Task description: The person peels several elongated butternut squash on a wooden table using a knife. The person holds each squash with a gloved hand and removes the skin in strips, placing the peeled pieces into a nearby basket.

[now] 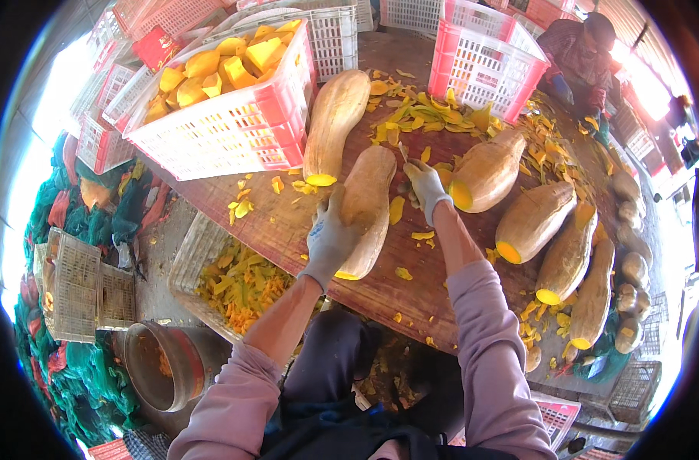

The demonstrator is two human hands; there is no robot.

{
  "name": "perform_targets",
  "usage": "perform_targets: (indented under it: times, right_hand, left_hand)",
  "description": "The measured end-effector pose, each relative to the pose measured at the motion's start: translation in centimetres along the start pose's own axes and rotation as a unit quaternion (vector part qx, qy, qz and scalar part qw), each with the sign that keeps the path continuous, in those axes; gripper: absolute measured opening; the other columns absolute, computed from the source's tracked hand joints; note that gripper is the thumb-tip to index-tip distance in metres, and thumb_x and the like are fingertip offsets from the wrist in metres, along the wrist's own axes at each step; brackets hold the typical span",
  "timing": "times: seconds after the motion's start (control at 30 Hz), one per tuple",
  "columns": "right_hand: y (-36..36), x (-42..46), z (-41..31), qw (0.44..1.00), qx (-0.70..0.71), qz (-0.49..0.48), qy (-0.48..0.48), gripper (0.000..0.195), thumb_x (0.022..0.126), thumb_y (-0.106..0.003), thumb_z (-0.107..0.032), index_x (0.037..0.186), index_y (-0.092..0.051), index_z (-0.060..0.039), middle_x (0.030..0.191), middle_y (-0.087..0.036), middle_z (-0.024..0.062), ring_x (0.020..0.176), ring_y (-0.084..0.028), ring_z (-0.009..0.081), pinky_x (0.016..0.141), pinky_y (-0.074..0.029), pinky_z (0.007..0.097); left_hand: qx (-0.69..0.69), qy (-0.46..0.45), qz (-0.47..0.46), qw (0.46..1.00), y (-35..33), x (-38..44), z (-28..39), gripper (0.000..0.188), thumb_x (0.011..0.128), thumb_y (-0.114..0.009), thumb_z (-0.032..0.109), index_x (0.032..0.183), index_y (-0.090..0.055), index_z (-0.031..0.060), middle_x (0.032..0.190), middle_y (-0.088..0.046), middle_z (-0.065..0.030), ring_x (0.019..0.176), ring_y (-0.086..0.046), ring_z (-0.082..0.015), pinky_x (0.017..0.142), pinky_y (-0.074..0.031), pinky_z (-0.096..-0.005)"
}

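Note:
My left hand (330, 233), in a pale work glove, grips the side of a long tan squash (368, 195) lying on the wooden table (280, 224). A yellow cut face shows at this squash's near end. My right hand (425, 187), gloved too, is closed around a small knife or peeler (403, 150); only its thin tip shows beyond the fingers, just right of the squash and apart from it. Beyond my left hand lies another whole squash (338, 121) with a trimmed end. To the right of my right hand rests a thicker squash (490, 169), also cut at one end.
A red-and-white crate (223, 141) holds peeled yellow chunks. Another crate (476, 69) stands behind peel scraps (436, 115). Several squashes (536, 221) line the right side. Below the table edge sit a peel-filled tub (185, 270) and a bucket (160, 368). A person (579, 63) works at far right.

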State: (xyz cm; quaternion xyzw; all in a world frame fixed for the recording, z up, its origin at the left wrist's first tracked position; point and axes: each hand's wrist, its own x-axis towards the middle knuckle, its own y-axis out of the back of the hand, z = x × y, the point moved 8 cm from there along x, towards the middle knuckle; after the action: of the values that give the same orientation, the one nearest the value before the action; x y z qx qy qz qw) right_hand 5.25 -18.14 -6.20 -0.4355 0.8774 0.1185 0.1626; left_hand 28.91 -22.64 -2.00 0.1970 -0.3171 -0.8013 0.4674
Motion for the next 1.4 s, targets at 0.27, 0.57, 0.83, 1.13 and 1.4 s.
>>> perform_targets:
  times: [0.27,0.57,0.83,1.13,1.4]
  right_hand:
    - [-2.7,-7.6,3.0,0.98,-0.128,0.011,0.151,0.041,0.093,-0.053,-0.018,0.13,-0.057,-0.0001,0.118,-0.064,0.0184,0.108,-0.063,0.0343,0.088,-0.05,0.0366]
    - [1.4,-5.3,4.2,0.997,0.009,-0.036,0.072,0.032,0.092,-0.055,-0.024,0.116,-0.059,-0.0044,0.08,-0.062,0.0115,0.064,-0.059,0.0193,0.046,-0.045,0.0342]
    - [-2.8,-5.2,0.4,0.968,-0.065,0.02,0.241,0.038,0.1,-0.047,-0.019,0.133,-0.055,-0.0033,0.086,-0.06,0.005,0.061,-0.051,0.0106,0.055,-0.044,0.0257]
    - [3.0,-4.0,4.3,0.999,-0.024,-0.036,0.015,0.039,0.097,-0.055,-0.028,0.127,-0.059,-0.0041,0.084,-0.065,0.0103,0.072,-0.064,0.0239,0.064,-0.05,0.0339]
    - [-2.6,-7.8,3.0,0.971,-0.155,0.017,0.18,0.04,0.101,-0.048,-0.02,0.136,-0.053,-0.0015,0.093,-0.063,0.0071,0.077,-0.056,0.0132,0.069,-0.049,0.0284]
  left_hand:
    - [-0.016,-0.053,0.022,0.998,-0.2,0.2,-0.3,0.074,0.084,-0.072,0.039,0.146,-0.039,0.0143,0.14,-0.046,-0.0226,0.126,-0.047,-0.0442,0.101,-0.043,-0.0505]
    - [-0.021,-0.07,0.027,0.997,-0.2,-0.1,0.0,0.074,0.085,-0.072,0.041,0.145,-0.04,0.0131,0.14,-0.045,-0.0254,0.125,-0.047,-0.0471,0.1,-0.044,-0.0509]
    - [-0.023,-0.068,0.029,0.997,-0.3,0.5,-0.8,0.076,0.084,-0.075,0.036,0.146,-0.039,0.0105,0.138,-0.046,-0.0248,0.125,-0.049,-0.0437,0.102,-0.044,-0.0472]
    - [-0.012,-0.084,0.037,0.996,-0.4,0.1,0.1,0.073,0.085,-0.075,0.034,0.144,-0.04,0.0074,0.136,-0.046,-0.0265,0.124,-0.049,-0.0438,0.1,-0.045,-0.0465]
    - [-0.032,-0.122,0.048,0.991,-0.4,0.5,-0.3,0.07,0.087,-0.073,0.032,0.144,-0.04,0.0085,0.133,-0.049,-0.027,0.121,-0.051,-0.0442,0.099,-0.045,-0.0472]
